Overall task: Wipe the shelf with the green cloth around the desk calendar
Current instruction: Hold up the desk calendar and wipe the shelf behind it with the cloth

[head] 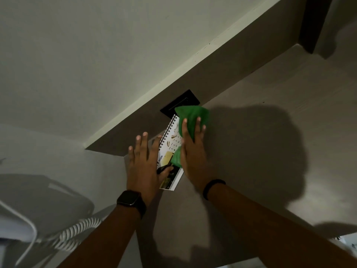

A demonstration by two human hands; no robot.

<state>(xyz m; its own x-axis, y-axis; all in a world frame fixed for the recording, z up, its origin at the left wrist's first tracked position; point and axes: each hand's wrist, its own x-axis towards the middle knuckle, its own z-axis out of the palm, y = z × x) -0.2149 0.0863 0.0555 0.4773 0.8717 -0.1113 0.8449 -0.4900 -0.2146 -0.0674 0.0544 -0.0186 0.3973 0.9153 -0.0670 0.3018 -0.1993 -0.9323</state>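
A spiral-bound desk calendar (pixel 170 149) lies flat on the grey shelf (pixel 260 132), near its back wall. My right hand (pixel 193 151) presses the green cloth (pixel 190 120) down, fingers spread over it; the cloth covers the calendar's right edge and the shelf beside it. My left hand (pixel 144 167) lies flat with fingers apart just left of the calendar, its thumb on the calendar's lower part. A dark watch sits on my left wrist, a black band on my right.
A black rectangular plate (pixel 180 103) is set in the back wall just above the cloth. A white ledge (pixel 173 74) runs over the shelf. A white appliance with a coiled cord (pixel 77 233) sits at lower left. A dark post (pixel 313 24) stands at upper right.
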